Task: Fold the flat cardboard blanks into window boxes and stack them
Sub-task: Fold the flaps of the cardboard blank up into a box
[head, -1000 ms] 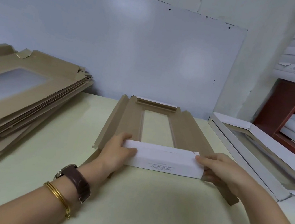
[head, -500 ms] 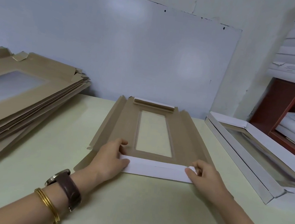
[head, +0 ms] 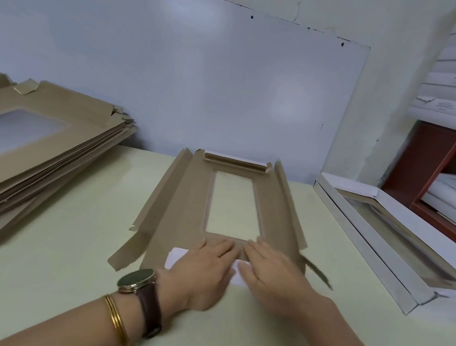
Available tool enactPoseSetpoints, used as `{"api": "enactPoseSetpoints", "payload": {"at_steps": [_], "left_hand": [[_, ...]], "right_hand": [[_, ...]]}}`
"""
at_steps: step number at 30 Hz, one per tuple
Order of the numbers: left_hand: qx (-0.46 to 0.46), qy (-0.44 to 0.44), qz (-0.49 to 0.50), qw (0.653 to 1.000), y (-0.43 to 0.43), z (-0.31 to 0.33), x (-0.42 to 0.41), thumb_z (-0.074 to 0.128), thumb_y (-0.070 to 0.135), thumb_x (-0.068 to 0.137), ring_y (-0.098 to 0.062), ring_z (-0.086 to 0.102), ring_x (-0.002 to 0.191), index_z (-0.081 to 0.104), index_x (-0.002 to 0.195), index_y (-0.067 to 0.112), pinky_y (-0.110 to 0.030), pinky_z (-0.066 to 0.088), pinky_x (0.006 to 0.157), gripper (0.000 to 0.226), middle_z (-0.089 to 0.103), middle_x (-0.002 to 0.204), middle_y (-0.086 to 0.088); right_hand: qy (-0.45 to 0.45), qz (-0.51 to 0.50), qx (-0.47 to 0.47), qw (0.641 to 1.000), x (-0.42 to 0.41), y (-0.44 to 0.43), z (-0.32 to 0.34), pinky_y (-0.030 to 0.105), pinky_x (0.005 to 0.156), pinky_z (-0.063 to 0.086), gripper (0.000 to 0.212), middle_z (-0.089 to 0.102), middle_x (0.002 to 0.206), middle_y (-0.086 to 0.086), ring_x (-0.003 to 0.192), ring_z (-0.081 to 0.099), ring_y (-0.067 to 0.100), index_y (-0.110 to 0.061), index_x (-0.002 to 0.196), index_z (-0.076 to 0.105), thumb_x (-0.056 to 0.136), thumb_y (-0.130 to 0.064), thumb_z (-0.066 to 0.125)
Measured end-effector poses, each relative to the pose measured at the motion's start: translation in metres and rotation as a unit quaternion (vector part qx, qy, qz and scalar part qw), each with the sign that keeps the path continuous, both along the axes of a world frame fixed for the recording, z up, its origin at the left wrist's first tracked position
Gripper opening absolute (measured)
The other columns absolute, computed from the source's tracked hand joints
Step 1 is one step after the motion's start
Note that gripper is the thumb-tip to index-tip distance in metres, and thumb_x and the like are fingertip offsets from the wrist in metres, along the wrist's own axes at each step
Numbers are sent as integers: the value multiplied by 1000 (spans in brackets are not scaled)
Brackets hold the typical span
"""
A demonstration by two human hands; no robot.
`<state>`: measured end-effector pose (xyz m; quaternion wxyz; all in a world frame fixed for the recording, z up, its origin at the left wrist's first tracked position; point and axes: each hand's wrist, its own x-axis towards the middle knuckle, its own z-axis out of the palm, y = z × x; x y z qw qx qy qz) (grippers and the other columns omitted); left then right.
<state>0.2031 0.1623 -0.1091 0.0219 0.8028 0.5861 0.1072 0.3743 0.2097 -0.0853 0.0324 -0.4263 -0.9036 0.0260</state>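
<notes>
1. Wrist items, lower centre: brown-strapped watch (head: 137,281) and gold bangles (head: 116,320) on the left forearm.
2. Left hand (head: 204,270) and right hand (head: 271,275), centre, side by side and nearly touching. Both lie flat, fingers straight and held close together, pressing down on the white flap (head: 177,256) at the near end of the cardboard blank (head: 183,210). The hands hide most of the flap and are slightly blurred.
3. The blank lies brown side up in the middle of the pale table (head: 61,266). Its long side flaps are half raised, its window opening (head: 231,202) shows the table, and its far end flap (head: 235,162) is folded over.
4. Stack of flat blanks (head: 33,151), left edge, well apart from the hands.
5. Folded window box (head: 374,231), right; contents cannot be told.
6. Red-brown shelf (head: 433,160), upper right, holding white items, blurred.
7. Whiteboard (head: 175,77) against the back wall.
</notes>
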Motion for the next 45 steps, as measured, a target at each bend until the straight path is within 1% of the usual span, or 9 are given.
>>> {"api": "enactPoseSetpoints", "payload": {"at_steps": [3, 7, 13, 21, 31, 36, 39, 42, 45], "left_hand": [[-15, 18, -4, 1000, 3, -5, 1, 24, 29, 101, -14, 3, 148, 2, 155, 20, -39, 6, 120, 59, 5, 162, 4], [-23, 34, 12, 999, 0, -8, 0, 23, 33, 100, -16, -1, 149, -5, 154, 21, -40, 4, 121, 62, 0, 162, 4], [-78, 47, 63, 994, 1, -5, -5, 13, 50, 101, -12, -9, 148, -3, 154, 17, -34, -6, 119, 65, -5, 162, 3], [-134, 47, 99, 985, -10, 4, -40, 10, 61, 97, -8, -17, 146, -11, 153, 19, -33, -9, 120, 73, -14, 161, 6], [-96, 48, 119, 987, -18, 1, -46, 9, 61, 97, -9, -13, 147, -7, 154, 17, -35, -10, 119, 74, -9, 162, 4], [4, 46, 94, 994, -28, 3, -47, 13, 58, 98, -14, -8, 148, -4, 155, 18, -37, -10, 119, 71, 0, 161, 3], [69, 23, 33, 997, -36, 9, -48, 27, 48, 100, -15, 3, 145, 3, 154, 17, -28, 1, 119, 66, 6, 158, 1], [101, -27, -33, 994, -44, 17, -45, 41, 36, 96, -14, 22, 132, 27, 144, 19, -23, 25, 108, 53, 22, 146, 4], [104, -31, -48, 993, -46, 22, -40, 43, 37, 95, -15, 30, 122, 44, 130, 18, -29, 38, 97, 40, 32, 134, 4]], "right_hand": [[20, -33, -44, 998, -16, -13, -6, 29, 111, 9, 68, 9, 162, -12, 148, -2, 1, -23, 155, 16, 98, -61, 15], [25, -15, -16, 999, -19, -19, -14, 3, 91, -11, 68, -3, 163, -8, 147, -8, 1, -18, 156, 3, 101, -55, 16], [6, -27, -74, 997, 0, -11, -17, 24, 119, -3, 74, -4, 164, -3, 148, -9, 4, -13, 156, 0, 99, -58, 17], [-14, -58, -103, 993, 28, -4, -19, 25, 118, -8, 77, -14, 162, -6, 146, -17, 4, -14, 155, -6, 97, -62, 14], [7, -45, -70, 997, 23, -14, -14, 26, 119, -1, 71, -6, 163, -3, 149, -12, 10, -13, 155, -2, 102, -53, 21], [55, -5, -59, 997, 33, -21, -4, 21, 118, 4, 62, 3, 162, -8, 148, -10, 6, -18, 153, 12, 102, -44, 37], [76, 13, -30, 997, 41, -25, -4, 17, 116, 3, 59, 1, 162, -11, 145, -15, 0, -20, 150, 19, 100, -40, 43], [63, 23, 5, 998, 45, -29, -6, 16, 115, 1, 64, -6, 161, -12, 145, -19, 2, -19, 155, 11, 101, -38, 41], [31, 18, 57, 998, 45, -33, -8, 16, 112, 12, 64, 5, 155, -8, 144, -2, 7, -18, 154, 12, 101, -43, 36]]}}
